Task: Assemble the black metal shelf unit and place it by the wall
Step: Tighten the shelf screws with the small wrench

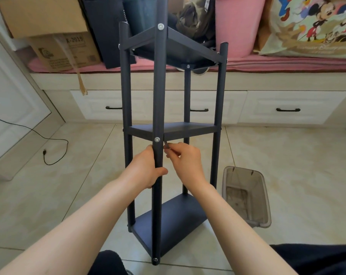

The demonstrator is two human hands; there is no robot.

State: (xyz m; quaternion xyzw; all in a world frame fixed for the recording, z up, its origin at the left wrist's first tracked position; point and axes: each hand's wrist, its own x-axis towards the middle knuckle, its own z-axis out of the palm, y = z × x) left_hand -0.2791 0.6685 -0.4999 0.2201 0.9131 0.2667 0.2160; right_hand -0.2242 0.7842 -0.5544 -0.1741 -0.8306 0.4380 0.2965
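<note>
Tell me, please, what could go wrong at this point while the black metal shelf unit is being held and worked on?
The right hand pinches a small metal key beside the silver bolt of the near post; it could slip and drop. The black metal shelf unit is steadied only by the left hand gripping that post, so it might tip towards the clear plastic bin on the tiled floor.

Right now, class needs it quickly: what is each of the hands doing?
Left hand: grips the near post of the shelf unit.
Right hand: pinches a small metal tool, probably a hex key, beside that post.
</note>
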